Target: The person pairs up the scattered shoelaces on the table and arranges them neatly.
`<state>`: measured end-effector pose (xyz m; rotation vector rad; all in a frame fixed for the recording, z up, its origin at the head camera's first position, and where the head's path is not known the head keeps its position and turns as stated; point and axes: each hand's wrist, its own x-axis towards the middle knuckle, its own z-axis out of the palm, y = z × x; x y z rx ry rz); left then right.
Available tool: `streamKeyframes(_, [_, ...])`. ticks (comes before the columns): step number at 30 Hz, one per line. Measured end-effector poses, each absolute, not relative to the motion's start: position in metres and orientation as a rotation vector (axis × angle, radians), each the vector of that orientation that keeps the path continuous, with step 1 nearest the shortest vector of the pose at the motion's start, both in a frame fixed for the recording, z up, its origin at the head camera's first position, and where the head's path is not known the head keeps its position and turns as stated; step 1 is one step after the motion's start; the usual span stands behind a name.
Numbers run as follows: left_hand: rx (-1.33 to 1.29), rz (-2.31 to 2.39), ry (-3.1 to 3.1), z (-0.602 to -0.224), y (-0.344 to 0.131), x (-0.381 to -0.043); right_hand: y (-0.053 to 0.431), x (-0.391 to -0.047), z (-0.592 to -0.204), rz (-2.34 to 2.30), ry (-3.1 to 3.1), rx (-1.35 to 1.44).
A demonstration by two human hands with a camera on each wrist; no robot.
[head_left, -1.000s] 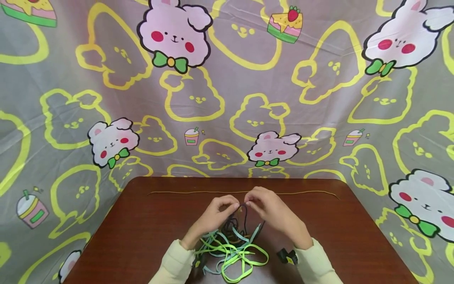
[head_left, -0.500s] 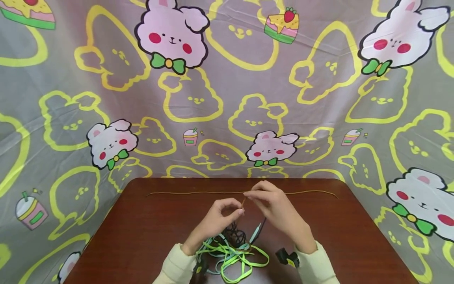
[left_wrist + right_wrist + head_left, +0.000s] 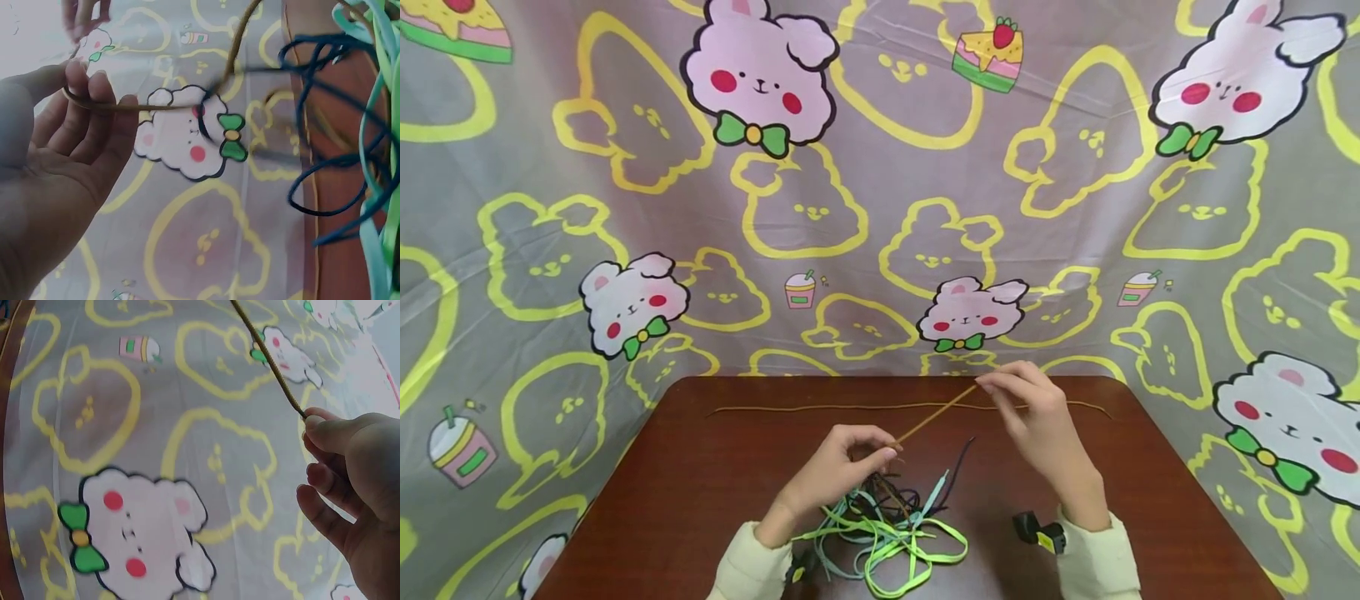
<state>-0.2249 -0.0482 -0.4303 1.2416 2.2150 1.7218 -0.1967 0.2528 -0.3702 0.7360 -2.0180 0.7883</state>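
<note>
A brown cord [image 3: 937, 412] runs taut on a slant between my two hands in the head view. My right hand [image 3: 1030, 417], higher and to the right, pinches its end between thumb and fingertip, as the right wrist view also shows. My left hand [image 3: 838, 467] pinches the cord lower down, just above a tangle. From there the cord [image 3: 156, 108] crosses the left fingers and bends toward dark blue cord [image 3: 331, 169] in the left wrist view. Below the hands lies the heap, with light blue lace [image 3: 857, 567] and neon green lace [image 3: 955, 533] mixed in.
Another brown cord [image 3: 820, 407] lies stretched along the back of the brown table [image 3: 700, 483]. A dark cord end [image 3: 962, 458] sticks out to the right of the heap. A patterned cloth [image 3: 842, 333] hangs behind the table.
My right hand has moved up and right, drawing a length of brown cord out between the hands. My left hand stays over the heap, shifted slightly left. The dark loop between the fingertips is gone.
</note>
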Motion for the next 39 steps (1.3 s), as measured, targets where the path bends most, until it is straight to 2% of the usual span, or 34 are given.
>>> streamKeyframes(12, [1.208,1.667,2.337,-0.415,-0.091,-0.226,0.303,-0.187,-0.369,0.555,-2.21,0.416])
streamKeyframes(39, [1.061,1.536,2.597,-0.383,-0.146,-0.23,0.38,-0.18,-0.392,0.441,-2.472,0.218])
